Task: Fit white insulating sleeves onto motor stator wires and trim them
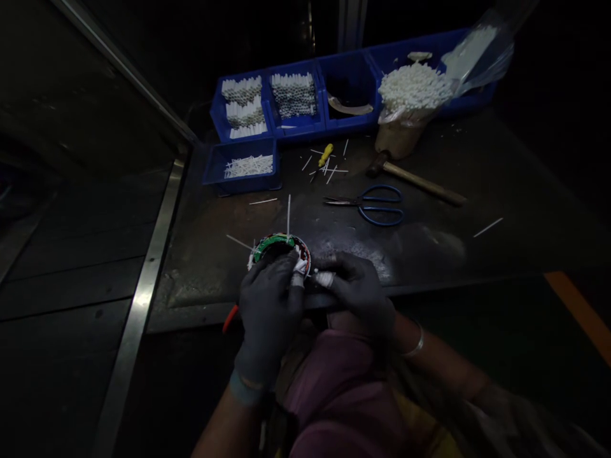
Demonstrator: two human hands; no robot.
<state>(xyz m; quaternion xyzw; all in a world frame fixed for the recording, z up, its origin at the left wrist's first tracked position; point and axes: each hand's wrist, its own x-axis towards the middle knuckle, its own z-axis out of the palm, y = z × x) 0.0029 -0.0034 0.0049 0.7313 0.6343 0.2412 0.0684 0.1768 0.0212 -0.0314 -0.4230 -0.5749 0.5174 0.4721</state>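
Gloved left hand (268, 316) and right hand (356, 294) pinching a wound stator ring (281, 249), blue-handled scissors (377, 205) just beyond the ring.

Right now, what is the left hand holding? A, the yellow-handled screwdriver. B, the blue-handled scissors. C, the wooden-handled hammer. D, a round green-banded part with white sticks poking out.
D: the gloved left hand is wrapped around the round green-banded part, with white sticks poking out of it.

A scuffed dark workbench (443, 254) sits in dim light beside a steel strip (138, 305), with an orange floor stripe (580, 312) at right.
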